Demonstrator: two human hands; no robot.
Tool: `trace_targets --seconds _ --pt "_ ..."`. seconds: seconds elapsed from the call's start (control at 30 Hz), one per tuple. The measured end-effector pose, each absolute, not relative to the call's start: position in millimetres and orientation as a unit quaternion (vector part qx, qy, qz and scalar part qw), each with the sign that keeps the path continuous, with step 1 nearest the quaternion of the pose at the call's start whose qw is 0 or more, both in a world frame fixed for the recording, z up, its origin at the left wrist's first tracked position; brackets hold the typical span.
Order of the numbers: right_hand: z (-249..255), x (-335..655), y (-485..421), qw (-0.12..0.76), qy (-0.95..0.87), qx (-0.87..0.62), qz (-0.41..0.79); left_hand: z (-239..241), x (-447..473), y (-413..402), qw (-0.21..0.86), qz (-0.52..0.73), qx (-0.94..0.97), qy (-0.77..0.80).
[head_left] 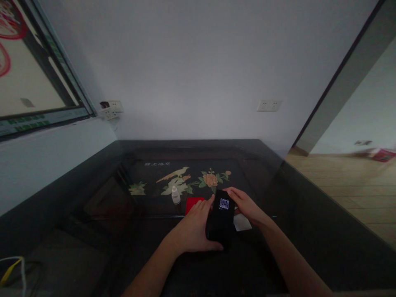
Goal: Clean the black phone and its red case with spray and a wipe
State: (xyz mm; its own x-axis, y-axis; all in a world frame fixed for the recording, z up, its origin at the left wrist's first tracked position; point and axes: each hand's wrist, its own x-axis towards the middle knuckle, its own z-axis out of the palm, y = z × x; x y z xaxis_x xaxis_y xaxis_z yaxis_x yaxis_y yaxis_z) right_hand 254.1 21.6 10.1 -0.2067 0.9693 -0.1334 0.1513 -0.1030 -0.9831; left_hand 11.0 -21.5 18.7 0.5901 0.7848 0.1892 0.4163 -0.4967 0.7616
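As both hands (196, 227) (244, 205) hold phone (218, 225), screen (224, 203) lit

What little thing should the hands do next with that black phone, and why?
Perhaps let the right hand ease off the phone and reach for the flat white piece, while the left hand steadies the phone. The left hand wraps one side of it, and the flat white piece lies close by the right hand.

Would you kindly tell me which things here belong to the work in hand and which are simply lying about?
In use:
phone, held
left hand and right hand, both on it

Seemingly just lying about:
small bottle
red item
white piece
yellow cable
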Motion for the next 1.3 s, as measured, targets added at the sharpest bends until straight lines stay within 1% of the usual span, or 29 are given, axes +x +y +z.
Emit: trace_targets --seconds 0.17,0.27,0.43,0.67,0.83,1.0,1.1,1.3 --pt "4 246 24 0.344 -0.578 -0.514 0.532 17 10 -19 0.282 0.251 0.845 0.379" --pt "-3 241 29 0.346 -0.594 -0.525 0.502 17 11 -18 0.267 0.242 0.854 0.375" --pt "-12 235 35 0.345 -0.642 -0.514 0.452 16 11 -19 0.269 0.22 0.864 0.364" --pt "-13 232 37 0.376 -0.709 -0.503 0.32 10 12 -16 0.271 0.226 0.857 0.374" --pt "-10 232 33 0.36 -0.734 -0.501 0.282 10 12 -16 0.27 0.216 0.856 0.385" --pt "-11 229 34 0.361 -0.731 -0.507 0.28 12 12 -16 0.27 0.214 0.854 0.391" --pt "-16 228 36 0.358 -0.736 -0.518 0.249 10 12 -16 0.264 0.218 0.853 0.394" --pt "-24 229 41 0.325 -0.752 -0.532 0.212 8 14 -15 0.261 0.223 0.852 0.395"
